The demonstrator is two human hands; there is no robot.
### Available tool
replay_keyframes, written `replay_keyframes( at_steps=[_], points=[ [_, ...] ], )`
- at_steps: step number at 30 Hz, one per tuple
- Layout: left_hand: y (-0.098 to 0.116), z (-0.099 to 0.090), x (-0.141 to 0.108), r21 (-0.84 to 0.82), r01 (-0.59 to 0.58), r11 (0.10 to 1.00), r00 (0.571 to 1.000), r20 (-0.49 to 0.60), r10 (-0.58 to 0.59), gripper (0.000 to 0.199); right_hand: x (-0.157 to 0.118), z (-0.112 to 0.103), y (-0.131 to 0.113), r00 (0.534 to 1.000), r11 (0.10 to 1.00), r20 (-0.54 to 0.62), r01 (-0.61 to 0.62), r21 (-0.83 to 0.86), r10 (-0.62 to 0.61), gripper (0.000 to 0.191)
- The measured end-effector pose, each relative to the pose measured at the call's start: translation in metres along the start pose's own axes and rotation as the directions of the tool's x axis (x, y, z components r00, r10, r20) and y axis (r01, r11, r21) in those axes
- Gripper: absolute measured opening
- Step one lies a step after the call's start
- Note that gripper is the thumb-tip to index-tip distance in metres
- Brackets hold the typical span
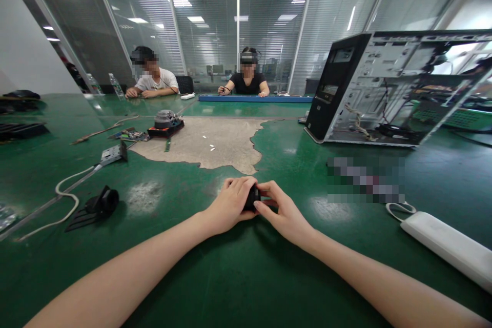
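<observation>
Just above the green tabletop, a small black object [252, 198] sits between my two hands. Its kind is hard to make out, as my fingers cover most of it. My left hand [232, 200] is closed over its left side and top, palm down. From the right, my right hand [282, 210] grips it with thumb and fingers, the thumb near its front edge. The far side of the object is hidden.
An open computer case [338, 87] stands at right. A white power strip [449, 241] lies below it. Left are a black bracket-like part [100, 202], a metal box [113, 154] with a cable and a fan-like heatsink [166, 122]. Two people [248, 79] sit across the table [184, 287].
</observation>
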State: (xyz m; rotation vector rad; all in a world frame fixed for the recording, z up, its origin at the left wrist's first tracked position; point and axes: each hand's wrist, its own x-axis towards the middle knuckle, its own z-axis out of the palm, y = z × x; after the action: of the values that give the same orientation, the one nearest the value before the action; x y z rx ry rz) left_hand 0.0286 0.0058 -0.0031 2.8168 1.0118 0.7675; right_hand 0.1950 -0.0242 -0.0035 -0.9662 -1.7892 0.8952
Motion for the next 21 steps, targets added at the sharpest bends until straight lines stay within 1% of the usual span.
replay_keyframes(
  at_steps=[3,6,11,14,17,21],
  points=[
    [-0.0002,0.0008,0.0002,-0.004,-0.001,1.0,1.0,-0.012,0.001,0.061,-0.001,-0.0003,0.0009,0.999,0.999,-0.026,0.04,-0.014,-0.04,0.016],
    [0.0001,0.0009,0.0008,-0.006,0.008,1.0,1.0,-0.012,-0.008,0.061,-0.0012,-0.0001,0.0019,0.999,0.999,-0.029,0.042,-0.009,-0.042,0.016],
    [0.0009,-0.0004,0.0014,-0.008,0.013,1.0,1.0,0.005,-0.013,0.06,0.0002,0.0005,0.003,0.999,0.999,-0.034,-0.038,0.004,0.038,0.025],
    [0.0004,-0.0002,0.001,-0.008,0.016,1.0,1.0,0.007,-0.016,0.059,0.0009,0.0004,0.0026,0.997,0.997,-0.01,-0.078,0.015,0.078,0.027],
    [-0.0003,0.0004,0.0001,0.001,0.012,1.0,1.0,0.009,-0.012,0.06,0.0004,-0.0002,0.0014,0.999,0.998,0.013,-0.045,0.032,0.045,0.024],
    [-0.0006,0.0007,-0.0005,0.003,0.003,1.0,1.0,0.004,-0.003,0.062,-0.0006,-0.0009,0.0018,1.0,1.0,-0.014,0.017,0.015,-0.017,0.017]
  ],
)
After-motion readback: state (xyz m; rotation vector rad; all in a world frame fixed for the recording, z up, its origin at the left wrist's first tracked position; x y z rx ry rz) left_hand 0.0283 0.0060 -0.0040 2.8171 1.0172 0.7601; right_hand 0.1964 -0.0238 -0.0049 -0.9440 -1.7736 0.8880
